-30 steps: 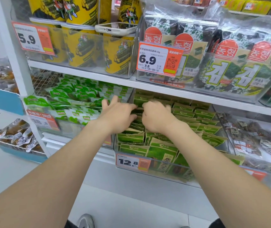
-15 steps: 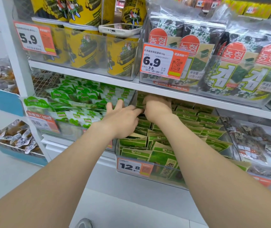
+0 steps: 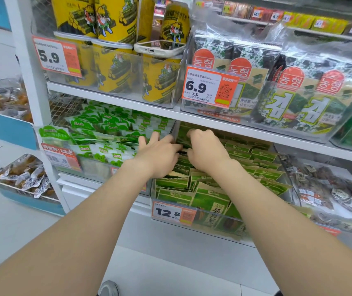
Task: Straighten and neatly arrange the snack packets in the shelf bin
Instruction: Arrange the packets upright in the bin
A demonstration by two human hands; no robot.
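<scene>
Snack packets standing in rows in clear shelf bin on lower shelf, rear rows uneven; left hand spread, pressed on packets by bin's left wall as brace, right hand curled over back-row tops, likely to pull them upright.

showing clear, glossy plastic in the bin; reading as matt, paper-like stock on the packets; gleaming with slick wrap on the tubs; glinting as crinkled clear film over the bags; looking smooth, painted along the shelf.
</scene>
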